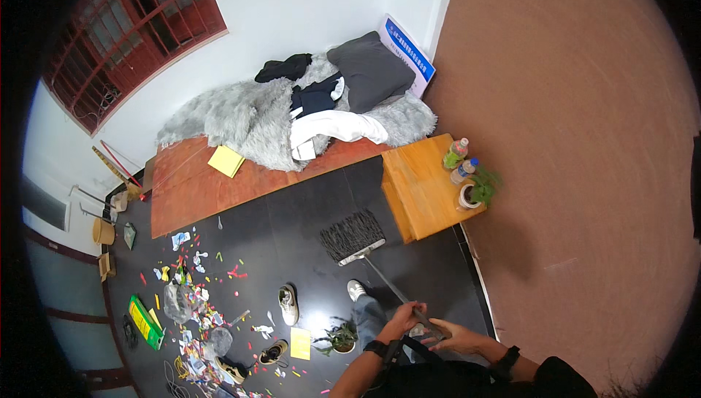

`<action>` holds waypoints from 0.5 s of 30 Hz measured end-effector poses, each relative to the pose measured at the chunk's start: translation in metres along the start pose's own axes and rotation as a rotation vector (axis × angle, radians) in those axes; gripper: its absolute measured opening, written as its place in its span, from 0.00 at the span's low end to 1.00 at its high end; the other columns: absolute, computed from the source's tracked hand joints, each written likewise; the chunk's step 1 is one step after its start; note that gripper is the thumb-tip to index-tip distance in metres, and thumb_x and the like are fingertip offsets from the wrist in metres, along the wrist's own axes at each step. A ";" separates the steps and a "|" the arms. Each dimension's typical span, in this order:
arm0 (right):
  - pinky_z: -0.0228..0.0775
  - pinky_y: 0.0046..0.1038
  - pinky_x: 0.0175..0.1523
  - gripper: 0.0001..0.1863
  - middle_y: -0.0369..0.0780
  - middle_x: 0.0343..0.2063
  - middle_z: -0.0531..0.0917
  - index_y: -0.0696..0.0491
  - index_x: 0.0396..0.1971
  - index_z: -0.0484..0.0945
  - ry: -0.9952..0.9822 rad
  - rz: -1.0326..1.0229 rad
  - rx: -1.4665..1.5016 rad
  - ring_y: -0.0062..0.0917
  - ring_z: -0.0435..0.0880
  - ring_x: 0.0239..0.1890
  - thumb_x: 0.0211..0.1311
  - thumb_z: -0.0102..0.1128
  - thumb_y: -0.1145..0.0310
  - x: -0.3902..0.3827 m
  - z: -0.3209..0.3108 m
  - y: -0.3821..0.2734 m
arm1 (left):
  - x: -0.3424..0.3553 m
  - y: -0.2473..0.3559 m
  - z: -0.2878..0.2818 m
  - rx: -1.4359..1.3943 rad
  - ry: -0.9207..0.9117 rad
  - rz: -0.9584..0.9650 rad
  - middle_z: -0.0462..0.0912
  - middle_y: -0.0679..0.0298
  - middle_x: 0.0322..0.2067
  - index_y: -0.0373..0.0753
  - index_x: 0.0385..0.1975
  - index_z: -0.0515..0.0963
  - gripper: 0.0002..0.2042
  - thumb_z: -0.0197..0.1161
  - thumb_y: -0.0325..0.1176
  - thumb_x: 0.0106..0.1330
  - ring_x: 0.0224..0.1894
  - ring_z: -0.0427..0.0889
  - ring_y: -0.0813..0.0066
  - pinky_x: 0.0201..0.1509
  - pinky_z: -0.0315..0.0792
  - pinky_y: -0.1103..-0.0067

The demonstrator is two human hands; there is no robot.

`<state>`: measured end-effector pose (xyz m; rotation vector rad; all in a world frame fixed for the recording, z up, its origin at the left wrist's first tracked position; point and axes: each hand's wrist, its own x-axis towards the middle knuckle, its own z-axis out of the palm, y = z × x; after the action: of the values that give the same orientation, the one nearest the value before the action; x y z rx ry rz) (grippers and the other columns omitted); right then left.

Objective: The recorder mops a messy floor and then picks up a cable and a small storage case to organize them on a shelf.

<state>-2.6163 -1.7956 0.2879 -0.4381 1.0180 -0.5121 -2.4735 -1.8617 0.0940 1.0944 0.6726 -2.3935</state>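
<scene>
A mop with a dark grey fringed head [352,236] rests on the black tiled floor, in front of a wooden cabinet [420,171]. Its grey pole slants back toward me. My left hand [406,318] is closed round the pole. Nearer the pole's upper end, my right hand [454,337] grips it too. One of my shoes [356,291] shows just behind the mop head. A potted plant [342,337] stands on the floor left of my leg, beside a yellow sheet [300,343].
Scattered litter [197,310] covers the floor at left, with loose shoes [288,304] nearby. A low wooden platform [190,193] holds a grey fur blanket [248,113], clothes and a dark pillow [372,73]. Bottles [456,151] and a plant [478,190] stand on the cabinet.
</scene>
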 end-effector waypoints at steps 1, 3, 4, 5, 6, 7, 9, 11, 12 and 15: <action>0.67 0.35 0.55 0.43 0.48 0.57 0.64 0.53 0.64 0.42 -0.045 0.042 0.091 0.39 0.69 0.56 0.54 0.59 0.77 -0.006 -0.003 0.004 | 0.007 -0.008 -0.014 0.079 -0.044 0.016 0.69 0.55 0.31 0.32 0.31 0.64 0.06 0.44 0.28 0.68 0.32 0.72 0.64 0.42 0.73 0.70; 0.68 0.36 0.55 0.42 0.48 0.57 0.64 0.52 0.64 0.42 -0.099 0.078 0.183 0.39 0.69 0.56 0.54 0.58 0.78 -0.016 -0.009 0.022 | 0.019 -0.025 -0.034 0.164 -0.084 0.041 0.70 0.56 0.28 0.33 0.29 0.64 0.07 0.43 0.29 0.68 0.31 0.72 0.66 0.39 0.73 0.72; 0.68 0.35 0.54 0.39 0.48 0.55 0.65 0.51 0.64 0.45 -0.120 0.109 0.299 0.39 0.69 0.56 0.55 0.57 0.77 -0.015 -0.014 0.036 | 0.020 -0.036 -0.038 0.206 -0.140 0.105 0.70 0.58 0.25 0.34 0.27 0.64 0.09 0.42 0.30 0.68 0.29 0.72 0.68 0.34 0.71 0.74; 0.69 0.35 0.53 0.36 0.48 0.54 0.67 0.51 0.63 0.48 -0.144 0.141 0.413 0.38 0.69 0.56 0.56 0.56 0.76 -0.016 -0.018 0.049 | 0.021 -0.047 -0.043 0.247 -0.197 0.169 0.70 0.60 0.21 0.35 0.25 0.65 0.11 0.42 0.32 0.68 0.27 0.71 0.70 0.30 0.70 0.76; 0.69 0.35 0.53 0.36 0.48 0.54 0.67 0.51 0.63 0.48 -0.151 0.132 0.425 0.38 0.69 0.56 0.56 0.56 0.76 -0.018 -0.020 0.056 | 0.019 -0.058 -0.046 0.261 -0.188 0.170 0.70 0.60 0.21 0.35 0.25 0.65 0.11 0.42 0.32 0.68 0.27 0.71 0.70 0.30 0.70 0.76; 0.70 0.36 0.51 0.29 0.47 0.51 0.68 0.51 0.59 0.53 -0.160 0.146 0.510 0.36 0.73 0.51 0.58 0.53 0.77 -0.020 -0.024 0.059 | 0.018 -0.069 -0.047 0.157 -0.145 0.109 0.69 0.63 0.19 0.37 0.23 0.65 0.12 0.41 0.33 0.68 0.25 0.70 0.72 0.27 0.68 0.77; 0.72 0.30 0.42 0.08 0.40 0.37 0.72 0.51 0.42 0.66 -0.184 0.188 0.587 0.28 0.76 0.37 0.64 0.46 0.73 -0.017 -0.031 0.075 | 0.010 -0.089 -0.050 0.049 -0.115 0.014 0.68 0.66 0.16 0.40 0.21 0.65 0.13 0.41 0.35 0.69 0.18 0.67 0.74 0.24 0.66 0.79; 0.69 0.25 0.35 0.06 0.39 0.32 0.72 0.50 0.40 0.67 -0.068 0.194 0.654 0.25 0.73 0.30 0.64 0.46 0.71 -0.014 -0.040 0.101 | 0.005 -0.112 -0.043 0.080 -0.065 0.045 0.66 0.67 0.16 0.40 0.21 0.64 0.14 0.41 0.36 0.69 0.18 0.66 0.75 0.23 0.65 0.79; 0.66 0.21 0.28 0.04 0.37 0.26 0.71 0.48 0.38 0.67 0.042 0.208 0.718 0.21 0.70 0.23 0.64 0.46 0.68 -0.011 -0.044 0.116 | 0.003 -0.119 -0.041 0.104 -0.012 0.082 0.65 0.67 0.15 0.40 0.21 0.64 0.14 0.40 0.37 0.70 0.17 0.64 0.76 0.22 0.64 0.80; 0.51 0.17 0.18 0.05 0.33 0.18 0.64 0.48 0.31 0.64 0.170 0.224 0.655 0.17 0.58 0.14 0.65 0.46 0.65 0.003 -0.053 0.153 | 0.003 -0.136 -0.043 0.098 -0.031 0.100 0.61 0.69 0.14 0.41 0.20 0.62 0.15 0.39 0.39 0.71 0.16 0.62 0.77 0.20 0.61 0.81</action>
<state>-2.6321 -1.6805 0.1747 0.3033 0.9829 -0.6508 -2.5258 -1.7285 0.1011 1.1015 0.4828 -2.3736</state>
